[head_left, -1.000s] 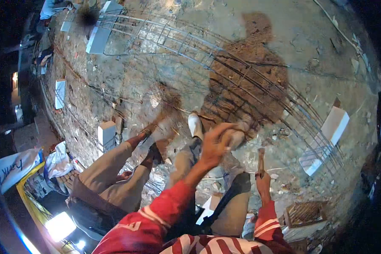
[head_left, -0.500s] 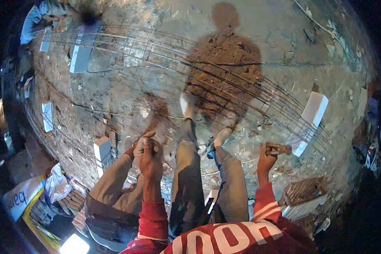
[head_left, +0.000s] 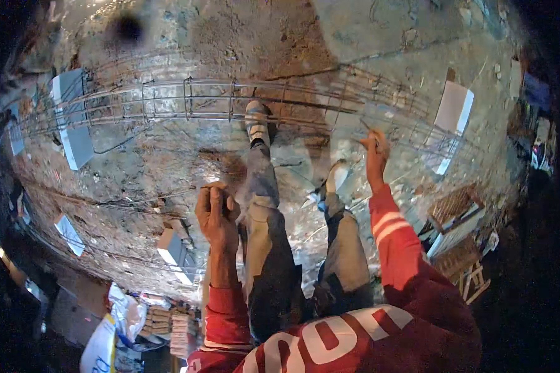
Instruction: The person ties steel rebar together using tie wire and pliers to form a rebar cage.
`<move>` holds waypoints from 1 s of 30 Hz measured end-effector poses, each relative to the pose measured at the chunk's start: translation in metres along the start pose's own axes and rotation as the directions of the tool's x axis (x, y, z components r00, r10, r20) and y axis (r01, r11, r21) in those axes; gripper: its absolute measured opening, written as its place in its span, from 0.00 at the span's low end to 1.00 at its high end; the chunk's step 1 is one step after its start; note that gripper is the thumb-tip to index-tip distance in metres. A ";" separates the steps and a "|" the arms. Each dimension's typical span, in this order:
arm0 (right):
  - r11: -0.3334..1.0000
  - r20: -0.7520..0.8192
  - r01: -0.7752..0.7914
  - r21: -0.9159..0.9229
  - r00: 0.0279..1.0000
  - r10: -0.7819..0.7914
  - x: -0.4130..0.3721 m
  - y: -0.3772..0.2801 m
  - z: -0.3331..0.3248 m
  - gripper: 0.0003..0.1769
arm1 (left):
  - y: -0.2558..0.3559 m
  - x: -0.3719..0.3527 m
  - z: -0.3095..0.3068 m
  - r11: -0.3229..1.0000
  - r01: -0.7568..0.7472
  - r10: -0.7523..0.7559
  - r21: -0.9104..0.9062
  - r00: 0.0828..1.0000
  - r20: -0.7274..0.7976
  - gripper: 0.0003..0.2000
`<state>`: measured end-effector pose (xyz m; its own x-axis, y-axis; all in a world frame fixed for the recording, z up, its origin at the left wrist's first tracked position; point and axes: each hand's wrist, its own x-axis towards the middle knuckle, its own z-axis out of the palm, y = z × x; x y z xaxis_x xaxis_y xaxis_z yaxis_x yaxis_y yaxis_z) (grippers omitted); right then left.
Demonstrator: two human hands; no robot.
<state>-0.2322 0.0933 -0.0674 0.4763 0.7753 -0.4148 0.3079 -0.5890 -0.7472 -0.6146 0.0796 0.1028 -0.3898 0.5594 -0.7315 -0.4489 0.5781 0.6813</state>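
My left hand is closed in a fist in front of my left leg, apart from the steel cage. Whatever it holds, if anything, is hidden by the fingers. My right hand reaches forward with its fingers closed, near the right half of the long rebar cage. A small dark tip shows at its fingers, too blurred to name. The cage of thin bars and square ties runs across the view in front of me. My left shoe is at its near edge.
Pale blocks stand under the cage at its left and right. Another pale block lies nearer, left of my hand. A wooden crate is at right. Stacked bricks and a white sack lie lower left.
My right hand has moved forward and left, nearer the cage. My left foot has come forward to the cage. The bent legs seen beside my left arm no longer show there.
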 end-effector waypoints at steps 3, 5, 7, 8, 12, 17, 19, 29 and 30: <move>0.979 0.065 0.047 -0.200 0.997 -0.035 0.020 0.043 0.022 0.18 | 0.023 0.023 -0.009 0.994 0.091 -0.087 -0.065 0.994 0.068 0.11; 0.961 0.108 0.142 -0.238 0.987 -0.119 0.023 0.057 0.032 0.18 | 0.025 0.036 -0.012 0.988 0.144 -0.140 -0.045 0.986 0.087 0.11; 0.936 -0.025 -0.048 -0.349 0.999 0.042 0.006 0.050 0.037 0.19 | 0.031 0.041 -0.010 0.974 0.224 -0.226 0.027 0.964 0.143 0.11; 0.871 -0.152 -0.217 -0.440 0.974 0.165 0.000 0.041 0.038 0.21 | 0.030 0.041 -0.001 0.968 0.233 -0.242 0.090 0.963 0.116 0.11; 0.951 0.260 0.265 -0.159 0.940 -0.219 -0.070 -0.095 0.044 0.21 | 0.008 0.040 0.034 0.947 0.226 -0.281 0.231 0.928 0.244 0.10; 0.965 0.677 0.006 0.264 0.711 -0.189 -0.164 -0.179 0.074 0.25 | 0.014 0.047 0.094 0.933 0.349 -0.351 0.094 0.818 0.456 0.15; 0.970 0.393 -0.162 0.182 0.916 0.079 -0.175 -0.196 0.082 0.20 | 0.012 0.057 0.097 0.925 0.340 -0.380 0.173 0.784 0.492 0.15; 0.935 -0.020 -0.313 0.165 0.947 0.320 -0.140 -0.083 0.059 0.14 | -0.100 0.197 0.064 -0.089 -0.892 0.030 0.443 0.442 0.897 0.26; 0.932 -0.012 -0.329 0.155 0.942 0.335 -0.146 -0.069 0.061 0.14 | -0.113 0.207 0.063 -0.081 -0.887 0.017 0.454 0.455 0.890 0.26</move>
<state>-0.3734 0.0352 0.0127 0.5616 0.5307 -0.6347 0.0025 -0.7682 -0.6402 -0.5935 0.1676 -0.1235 0.5310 0.7932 -0.2980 0.7478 -0.2733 0.6051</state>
